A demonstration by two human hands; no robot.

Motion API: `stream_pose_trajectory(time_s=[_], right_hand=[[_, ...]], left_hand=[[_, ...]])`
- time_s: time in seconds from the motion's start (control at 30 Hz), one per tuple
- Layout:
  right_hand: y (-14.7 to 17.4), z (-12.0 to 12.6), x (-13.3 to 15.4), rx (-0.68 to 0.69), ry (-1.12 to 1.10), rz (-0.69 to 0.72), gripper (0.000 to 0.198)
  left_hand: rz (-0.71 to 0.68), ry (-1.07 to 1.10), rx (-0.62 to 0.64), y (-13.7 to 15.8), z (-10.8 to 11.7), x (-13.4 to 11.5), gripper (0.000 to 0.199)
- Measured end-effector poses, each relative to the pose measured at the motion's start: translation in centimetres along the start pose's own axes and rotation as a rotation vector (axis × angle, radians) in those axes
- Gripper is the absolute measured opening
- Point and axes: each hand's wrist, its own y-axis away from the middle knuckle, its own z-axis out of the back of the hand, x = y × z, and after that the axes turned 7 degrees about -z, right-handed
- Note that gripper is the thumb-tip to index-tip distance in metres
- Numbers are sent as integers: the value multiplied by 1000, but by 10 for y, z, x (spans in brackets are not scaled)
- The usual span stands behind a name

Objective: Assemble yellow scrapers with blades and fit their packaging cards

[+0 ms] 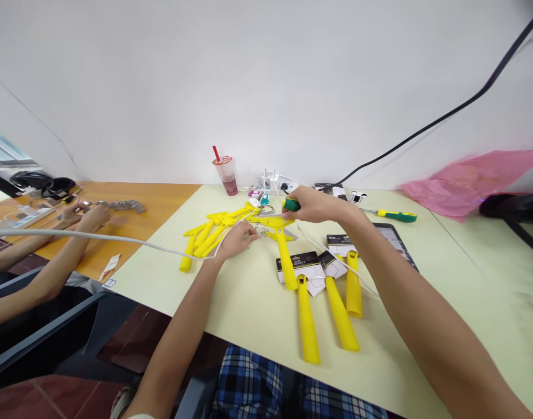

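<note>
The scraper (pixel 285 262) is bright yellow and smooth, shaped like a T, with a wide, flat head and a long, rounded handle that carries a small dark mark near its end. It lies around the middle of the pale tabletop (pixel 249 308), nearer the far edge than the near one, with the handle's end over a black-and-white card (pixel 304 262). Its long axis runs from the far edge toward the near edge, leaning slightly right on the way; the head points at the far edge and spreads crosswise, roughly along that edge, while the handle's end faces the near edge. The right hand (pixel 312 203) is closed around a green-handled tool (pixel 291 204) above the right end of the head; the tool's tip is hidden. The left hand (pixel 237 240) is just beside the head's left end, apart from the right hand, its fingers bent; whether they grip anything I cannot tell. Tiny loose bits (pixel 263 232) are scattered by its fingertips. A heap of yellow scrapers (pixel 209 233) sits toward the tabletop's left edge, and three yellow handles (pixel 309 326) point at the near edge, right of the scraper.
</note>
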Motion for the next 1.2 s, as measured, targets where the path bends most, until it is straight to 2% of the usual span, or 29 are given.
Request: stream_pose_trajectory(time_s=[0.1, 0.2, 0.3, 0.4, 0.53, 0.73, 0.9, 1.2], right_hand=[[-6, -6, -5, 9, -6, 20, 30], [-13, -12, -10, 21, -15, 33, 33], [-17, -18, -13, 30, -14, 34, 34], [-20, -24, -15, 39, -27, 16, 29], [-26, -31, -20, 59, -59, 30, 20], [-32, -38, -26, 64, -81, 42, 22], [-33, -39, -28, 70, -116, 62, 28], [-33, -38, -31, 75, -133, 40, 26]], left_hand=[[19, 11, -25, -1, -2, -4, 18], [36, 95, -111, -2, -1, -13, 25], [33, 300, -209, -4, 0, -26, 38], [-8, 504, -249, -6, -2, -36, 46], [-18, 589, -210, -6, -6, -42, 48], [8, 669, -154, -4, -9, -44, 44], [78, 662, -157, -3, -8, -41, 42], [49, 756, -192, -5, -8, -42, 39]])
